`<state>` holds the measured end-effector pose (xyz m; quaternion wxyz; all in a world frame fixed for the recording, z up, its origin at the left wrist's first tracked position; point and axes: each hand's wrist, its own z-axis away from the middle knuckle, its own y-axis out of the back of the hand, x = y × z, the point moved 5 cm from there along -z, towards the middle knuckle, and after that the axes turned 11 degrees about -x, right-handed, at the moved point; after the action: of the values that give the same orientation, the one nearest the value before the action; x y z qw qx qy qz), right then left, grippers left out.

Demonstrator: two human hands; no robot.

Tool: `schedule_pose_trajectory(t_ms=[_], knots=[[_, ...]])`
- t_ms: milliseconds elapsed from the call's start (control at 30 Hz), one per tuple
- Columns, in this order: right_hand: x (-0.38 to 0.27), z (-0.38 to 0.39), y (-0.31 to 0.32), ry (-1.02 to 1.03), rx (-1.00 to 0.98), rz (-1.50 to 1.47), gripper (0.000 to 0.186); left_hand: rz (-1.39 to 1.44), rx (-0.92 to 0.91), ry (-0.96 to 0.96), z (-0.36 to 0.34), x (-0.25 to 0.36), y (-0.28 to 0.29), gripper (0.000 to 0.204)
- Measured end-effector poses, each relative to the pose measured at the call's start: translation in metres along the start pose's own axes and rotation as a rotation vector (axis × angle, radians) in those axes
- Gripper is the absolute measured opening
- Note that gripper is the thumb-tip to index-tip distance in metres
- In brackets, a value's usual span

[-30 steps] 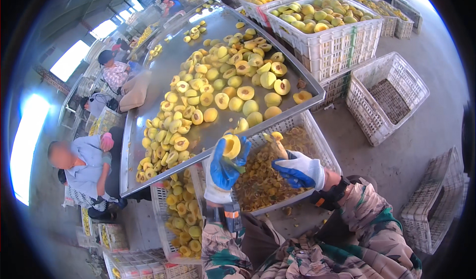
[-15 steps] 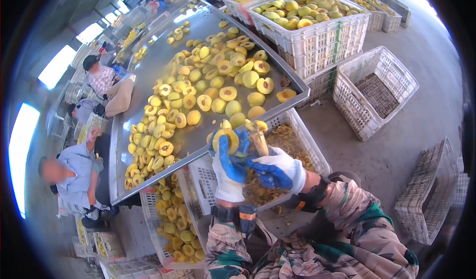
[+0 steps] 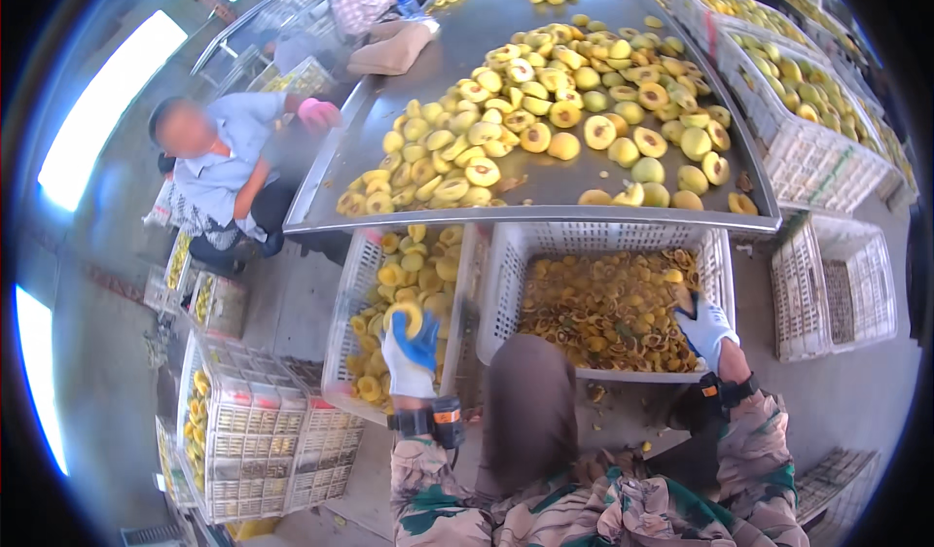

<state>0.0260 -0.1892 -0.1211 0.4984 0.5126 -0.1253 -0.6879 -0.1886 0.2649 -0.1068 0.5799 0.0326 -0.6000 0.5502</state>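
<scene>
My left hand [image 3: 412, 357], in a white glove with a blue palm, is closed on a yellow peach half [image 3: 403, 316]. It is over the left crate [image 3: 341, 357], which holds many yellow peach halves [image 3: 423, 265]. My right hand [image 3: 708, 327], gloved the same way, is at the right edge of the scrap crate [image 3: 506, 289]. Its fingers are curled, and what they hold is hard to make out. Peach scraps [image 3: 603, 314], brown and yellow, fill the bottom of that crate. Beyond both crates, a metal table [image 3: 370, 148] carries a heap of peach halves [image 3: 545, 90].
A seated person [image 3: 229, 148] in a light blue shirt is left of the table. Crates full of peaches [image 3: 808, 148] are stacked at the far right, near another white crate [image 3: 856, 323]. More stacked crates [image 3: 258, 430] stand at the lower left. My knee [image 3: 528, 411] rises before the scrap crate.
My hands were together at the table edge with peach pieces and a wooden-handled tool. They have parted, left to the peach crate, right to the scrap crate. The view has turned left.
</scene>
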Motion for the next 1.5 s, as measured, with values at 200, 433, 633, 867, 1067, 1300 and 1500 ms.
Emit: schedule_pose_trajectory(t_ms=[200,433,633,867,1067,1300,1500], knots=[[-0.025,0.0,-0.015,-0.148,-0.107,-0.127,0.037,-0.48,-0.196,-0.138,-0.081,0.039,0.122,0.02],[-0.062,0.024,0.016,0.078,-0.132,0.216,0.039,-0.214,-0.046,-0.012,-0.137,0.07,0.03,0.057],[-0.032,0.022,0.051,0.133,-0.044,0.356,0.035,-0.232,-0.279,-0.205,-0.08,0.047,-0.038,0.043],[0.034,-0.017,0.054,-0.032,-0.085,0.853,0.022,-0.37,-0.361,-0.239,-0.025,0.026,-0.142,0.032],[-0.01,0.009,0.06,0.015,-0.212,0.337,0.031,-1.181,-0.985,-0.416,0.01,-0.07,-0.3,0.039],[-0.058,0.046,0.095,0.134,-0.037,-0.449,0.037,-2.055,-0.895,-0.236,-0.033,-0.159,-0.369,0.044],[-0.056,0.033,0.085,0.207,-0.004,-0.948,0.019,-2.303,-0.892,-0.379,-0.035,-0.171,-0.378,0.048]])
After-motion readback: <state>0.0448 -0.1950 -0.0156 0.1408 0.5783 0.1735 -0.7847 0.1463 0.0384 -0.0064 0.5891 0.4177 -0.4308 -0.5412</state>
